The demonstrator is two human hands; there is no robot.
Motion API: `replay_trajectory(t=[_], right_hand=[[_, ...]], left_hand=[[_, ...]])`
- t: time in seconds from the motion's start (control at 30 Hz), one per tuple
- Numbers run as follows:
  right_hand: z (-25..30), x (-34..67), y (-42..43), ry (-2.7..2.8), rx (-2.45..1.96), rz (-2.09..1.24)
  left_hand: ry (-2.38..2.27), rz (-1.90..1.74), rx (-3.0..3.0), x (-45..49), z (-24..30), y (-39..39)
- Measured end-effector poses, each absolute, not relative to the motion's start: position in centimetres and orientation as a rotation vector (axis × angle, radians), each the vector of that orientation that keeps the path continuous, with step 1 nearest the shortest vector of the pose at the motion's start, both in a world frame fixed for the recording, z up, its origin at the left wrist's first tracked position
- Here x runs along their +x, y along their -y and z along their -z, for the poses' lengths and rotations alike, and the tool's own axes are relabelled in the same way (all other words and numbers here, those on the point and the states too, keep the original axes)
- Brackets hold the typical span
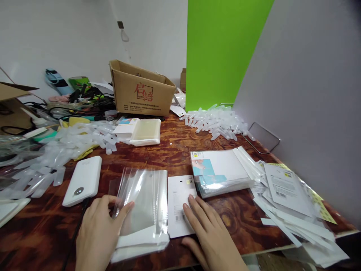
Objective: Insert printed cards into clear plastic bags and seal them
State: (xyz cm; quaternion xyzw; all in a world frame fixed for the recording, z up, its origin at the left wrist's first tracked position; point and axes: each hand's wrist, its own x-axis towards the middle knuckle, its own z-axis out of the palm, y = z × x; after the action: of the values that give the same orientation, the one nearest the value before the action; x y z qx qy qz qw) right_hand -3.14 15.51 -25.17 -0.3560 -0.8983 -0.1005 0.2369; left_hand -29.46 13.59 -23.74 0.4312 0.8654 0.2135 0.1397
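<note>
My left hand (pixel 97 229) rests on the left edge of a stack of clear plastic sleeves (pixel 146 205), thumb and fingers pinching up the top sleeve. My right hand (pixel 210 233) lies flat with fingers stretched onto a white printed card (pixel 179 201) just right of the sleeves. Both sit on a dark wooden table (pixel 175 150).
A white power bank (pixel 83 180) lies to the left. A stack of packaged cards (pixel 220 171) and loose white sheets (pixel 284 195) lie right. Heaps of small clear plastic pieces (pixel 217 122) (pixel 64 146), a cardboard box (pixel 141 90) and a green panel (pixel 220 49) stand behind.
</note>
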Motion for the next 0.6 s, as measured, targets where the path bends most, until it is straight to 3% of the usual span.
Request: replay_trajectory(t=[0.6], right_hand=[[25.5, -2.0, -15.8, 2.382, -0.813, 0.393]], left_hand=[[-2.205, -1.331, 1.317, -29.7, 24.3, -12.2]])
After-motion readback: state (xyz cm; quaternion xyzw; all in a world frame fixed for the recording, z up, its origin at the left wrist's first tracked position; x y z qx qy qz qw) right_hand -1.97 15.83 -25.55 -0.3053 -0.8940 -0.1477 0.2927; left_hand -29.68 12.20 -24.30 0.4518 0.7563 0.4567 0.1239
